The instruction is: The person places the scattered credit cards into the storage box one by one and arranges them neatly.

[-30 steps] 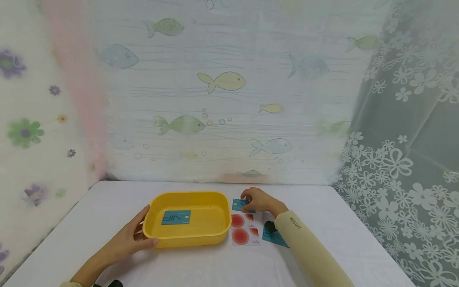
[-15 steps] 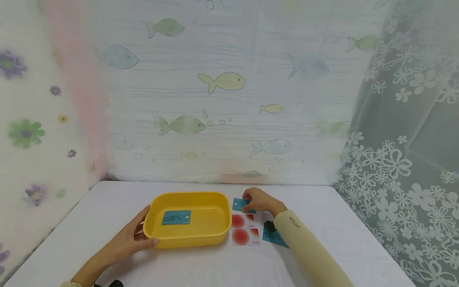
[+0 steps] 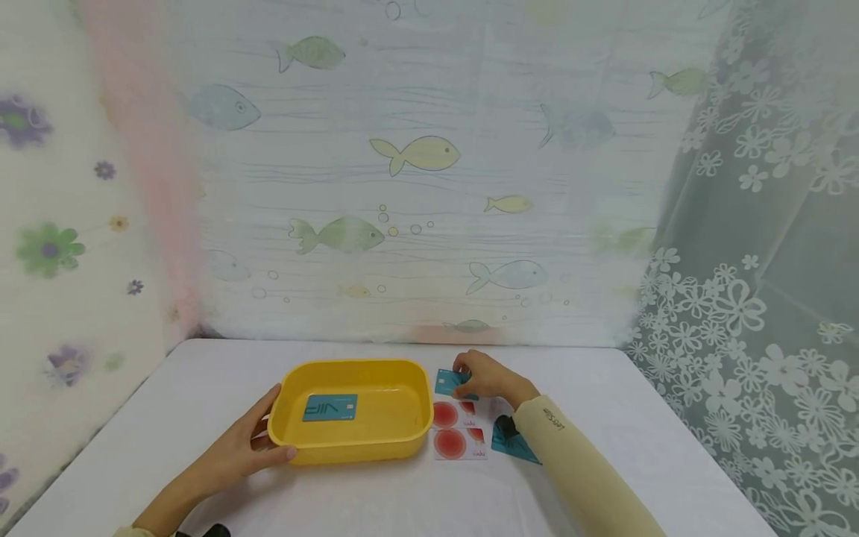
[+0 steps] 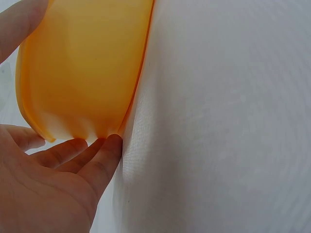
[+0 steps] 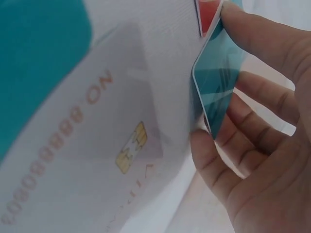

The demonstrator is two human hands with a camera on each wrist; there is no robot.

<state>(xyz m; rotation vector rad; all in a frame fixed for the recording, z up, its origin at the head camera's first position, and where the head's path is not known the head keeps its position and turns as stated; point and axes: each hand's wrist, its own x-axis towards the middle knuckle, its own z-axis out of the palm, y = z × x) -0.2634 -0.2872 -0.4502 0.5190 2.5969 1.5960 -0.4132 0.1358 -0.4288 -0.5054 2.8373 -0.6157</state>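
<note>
At the far left, a white cloth printed with purple and green flowers (image 3: 49,250) hangs beside the white-covered desk (image 3: 362,496). The person's left hand (image 3: 243,443) grips the near end of a glossy yellow, rounded rectangular tray (image 3: 349,452), its thumb at the front rim and its fingers spread against the left wall. Inside, on the tray's floor, a flat teal card (image 3: 329,407) shows large dark "VIP" lettering and a small chip near its right end. Right of the tray, two white cards lie one beyond the other: the nearer white card (image 3: 450,444) and the farther white card (image 3: 445,414), each bearing a big red disc. Just beyond them is a teal rectangular card (image 3: 448,381), smooth, with rounded corners; the right hand (image 3: 491,375) pinches it between thumb and curled fingers, and the right wrist view shows it tilted. Farther right, another teal card (image 3: 522,450) lies partly hidden under the beige sleeve (image 3: 577,462).
</note>
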